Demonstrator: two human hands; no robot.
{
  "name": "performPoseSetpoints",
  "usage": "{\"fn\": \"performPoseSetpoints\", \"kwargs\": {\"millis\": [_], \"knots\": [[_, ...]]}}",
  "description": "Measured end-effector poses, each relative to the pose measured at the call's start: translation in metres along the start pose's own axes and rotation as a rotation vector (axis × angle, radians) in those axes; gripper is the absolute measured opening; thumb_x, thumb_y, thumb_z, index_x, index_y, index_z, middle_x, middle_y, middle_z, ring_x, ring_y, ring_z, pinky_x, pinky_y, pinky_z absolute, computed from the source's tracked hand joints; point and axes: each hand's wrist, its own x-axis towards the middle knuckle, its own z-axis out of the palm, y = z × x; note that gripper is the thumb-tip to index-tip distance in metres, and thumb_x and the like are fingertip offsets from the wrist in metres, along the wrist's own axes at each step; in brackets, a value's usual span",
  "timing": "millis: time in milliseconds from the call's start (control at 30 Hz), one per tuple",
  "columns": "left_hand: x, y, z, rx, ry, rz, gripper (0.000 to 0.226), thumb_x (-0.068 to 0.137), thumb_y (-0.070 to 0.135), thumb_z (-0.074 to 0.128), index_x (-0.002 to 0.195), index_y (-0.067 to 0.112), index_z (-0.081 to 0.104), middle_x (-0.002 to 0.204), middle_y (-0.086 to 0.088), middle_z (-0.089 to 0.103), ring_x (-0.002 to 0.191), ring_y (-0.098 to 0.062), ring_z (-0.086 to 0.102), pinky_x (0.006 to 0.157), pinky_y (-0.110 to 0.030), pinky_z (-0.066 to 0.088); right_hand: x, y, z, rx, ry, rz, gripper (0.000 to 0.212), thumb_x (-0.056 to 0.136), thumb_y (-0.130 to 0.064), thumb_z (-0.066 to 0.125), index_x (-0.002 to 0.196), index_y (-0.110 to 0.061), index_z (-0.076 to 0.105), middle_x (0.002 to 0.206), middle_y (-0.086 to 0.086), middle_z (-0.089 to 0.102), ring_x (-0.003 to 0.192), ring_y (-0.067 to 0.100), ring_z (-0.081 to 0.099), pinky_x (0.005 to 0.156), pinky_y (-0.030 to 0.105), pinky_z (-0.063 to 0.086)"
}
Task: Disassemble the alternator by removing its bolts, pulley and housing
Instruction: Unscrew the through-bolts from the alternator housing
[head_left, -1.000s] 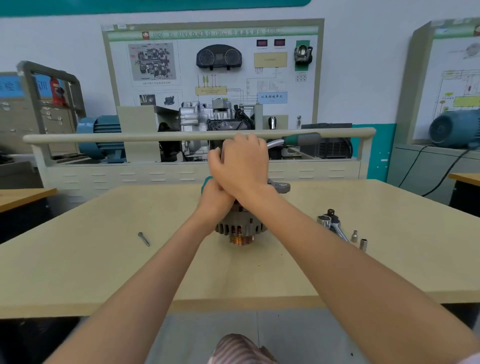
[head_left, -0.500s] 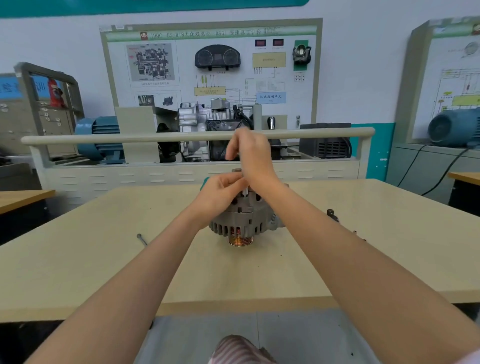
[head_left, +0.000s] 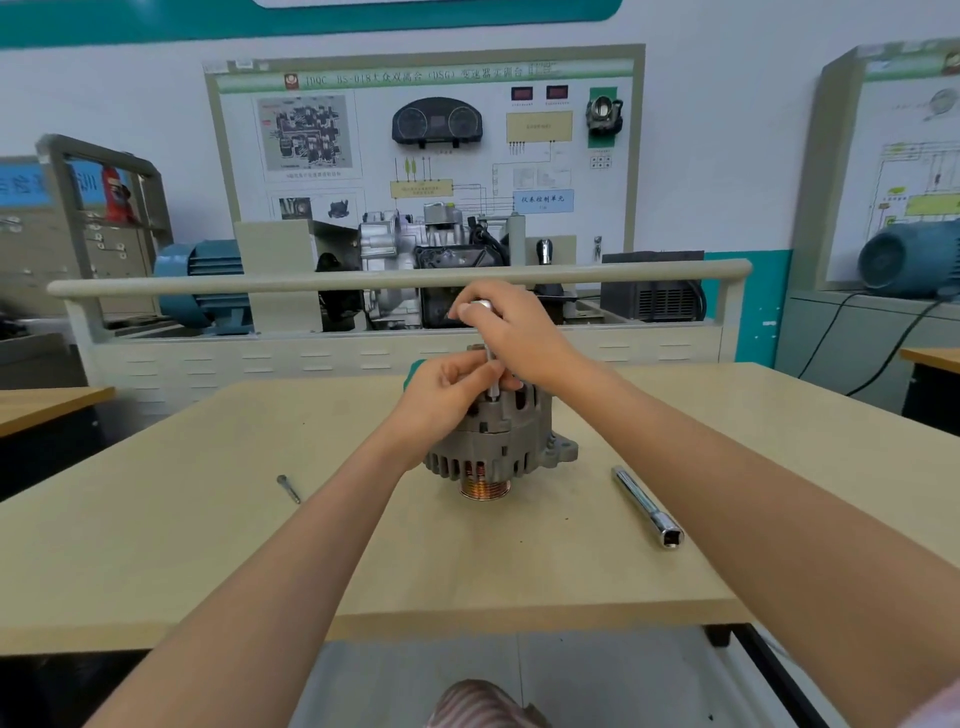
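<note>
The grey alternator (head_left: 501, 447) stands on the beige table (head_left: 208, 545) with its copper-coloured pulley (head_left: 485, 489) facing down. A slim metal driver tool (head_left: 491, 366) stands upright on the alternator's top. My right hand (head_left: 519, 332) grips the tool's upper end. My left hand (head_left: 447, 389) pinches the lower shaft just above the housing. The tool's tip and the bolt under it are hidden by my fingers.
A long chrome socket bar (head_left: 647, 506) lies on the table right of the alternator. One loose bolt (head_left: 289, 488) lies to the left. A teal handle (head_left: 414, 370) peeks out behind my left hand. A training bench with a rail (head_left: 395, 278) stands behind the table.
My hands were stacked together over the alternator; the right hand has risen to the top of the upright tool and the left now pinches its shaft. The chrome bar now lies at right.
</note>
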Motion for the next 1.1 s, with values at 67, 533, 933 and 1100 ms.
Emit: {"fn": "performPoseSetpoints", "kwargs": {"millis": [67, 533, 933, 1100], "knots": [[-0.001, -0.001, 0.001, -0.01, 0.032, 0.002, 0.023, 0.096, 0.024, 0.053, 0.083, 0.027, 0.072, 0.08, 0.009, 0.073, 0.074, 0.002, 0.063, 0.064, -0.008, 0.042, 0.0, -0.004, 0.0, -0.141, -0.006, -0.04, 0.014, 0.093, -0.02, 0.047, 0.094, -0.011, 0.058, 0.077, -0.009, 0.051, 0.072, 0.007, 0.048, 0.066, 0.029, 0.038], [0.0, -0.001, 0.005, -0.028, 0.083, -0.053, 0.024, 0.092, 0.007, 0.05, 0.077, 0.022, 0.061, 0.061, 0.015, 0.066, 0.058, 0.008, 0.059, 0.05, -0.005, 0.041, 0.001, -0.017, 0.017, -0.502, 0.199, 0.039, 0.019, 0.087, -0.025, 0.047, 0.077, -0.009, 0.046, 0.077, 0.005, 0.052, 0.075, 0.021, 0.045, 0.073, 0.033, 0.034], [-0.003, 0.0, 0.0, -0.017, 0.045, -0.014, 0.026, 0.095, 0.017, 0.054, 0.076, 0.028, 0.068, 0.062, 0.014, 0.069, 0.059, 0.006, 0.061, 0.054, -0.007, 0.043, 0.001, -0.016, 0.024, 0.231, 0.347, 0.186, 0.041, 0.094, -0.014, 0.04, 0.054, -0.013, 0.044, 0.056, -0.007, 0.045, 0.059, 0.003, 0.046, 0.06, 0.024, 0.034], [0.0, -0.006, 0.001, 0.04, 0.129, -0.072, 0.02, 0.088, 0.005, 0.054, 0.072, 0.007, 0.065, 0.067, -0.005, 0.066, 0.066, -0.014, 0.06, 0.064, -0.027, 0.045, -0.004, -0.017, 0.033, -0.611, 0.517, 0.052, 0.024, 0.085, -0.02, 0.047, 0.066, -0.009, 0.056, 0.066, -0.001, 0.041, 0.068, 0.018, 0.036, 0.077, 0.034, 0.033]]}}
